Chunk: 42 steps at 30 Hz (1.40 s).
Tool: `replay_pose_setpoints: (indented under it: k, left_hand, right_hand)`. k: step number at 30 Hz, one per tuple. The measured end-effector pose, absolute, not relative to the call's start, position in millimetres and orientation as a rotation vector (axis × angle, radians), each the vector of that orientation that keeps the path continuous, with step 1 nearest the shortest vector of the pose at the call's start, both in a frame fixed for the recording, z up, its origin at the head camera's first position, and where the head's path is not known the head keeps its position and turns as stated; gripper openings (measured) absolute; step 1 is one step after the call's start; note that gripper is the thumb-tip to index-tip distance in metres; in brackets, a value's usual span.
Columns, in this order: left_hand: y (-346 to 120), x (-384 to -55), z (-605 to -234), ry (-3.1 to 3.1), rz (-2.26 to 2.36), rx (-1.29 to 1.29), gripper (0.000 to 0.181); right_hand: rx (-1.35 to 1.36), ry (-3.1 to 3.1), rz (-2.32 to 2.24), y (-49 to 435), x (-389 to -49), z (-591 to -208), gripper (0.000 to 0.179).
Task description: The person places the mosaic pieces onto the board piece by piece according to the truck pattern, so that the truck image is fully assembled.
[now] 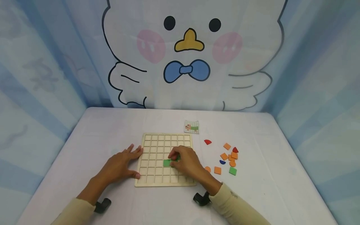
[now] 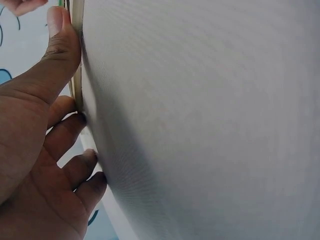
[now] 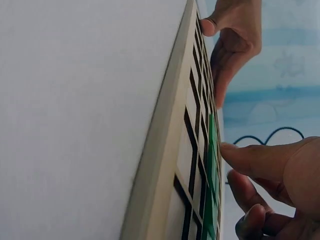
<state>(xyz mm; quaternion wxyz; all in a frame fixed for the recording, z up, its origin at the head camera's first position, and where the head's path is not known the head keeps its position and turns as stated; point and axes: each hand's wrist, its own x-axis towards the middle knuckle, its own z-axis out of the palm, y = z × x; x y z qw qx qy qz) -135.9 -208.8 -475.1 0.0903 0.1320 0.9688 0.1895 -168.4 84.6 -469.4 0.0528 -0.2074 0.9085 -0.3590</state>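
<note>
A pale wooden grid board lies flat on the white table. My left hand rests at its left side, fingers spread and thumb against the edge; the left wrist view shows that thumb along the rim. Over the board's right half is my right hand, its fingers bent down at a row of green square tiles set in the grid. In the right wrist view the thumb reaches the green tiles. I cannot tell whether a tile is pinched, as the hand hides part of the row.
Right of the board lie several loose orange squares, orange round pieces, red wedges, a blue half-round piece and a green square. A small pattern card sits behind the board.
</note>
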Motion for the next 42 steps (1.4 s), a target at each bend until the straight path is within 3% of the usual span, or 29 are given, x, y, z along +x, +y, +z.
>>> replay_pose_setpoints:
  k: [20,42]
  left_hand:
    - [-209.5,-136.7,-476.3,2.891,0.554,0.406,0.112]
    - [-207.4,-134.5,-473.1,2.889,0.537,0.391,0.112]
  right_hand:
    - [-0.24,2.894,-1.108,160.1,-181.0,-462.5,0.019]
    - [-0.001,2.968,-1.012,238.1,-201.6,-457.0,0.02]
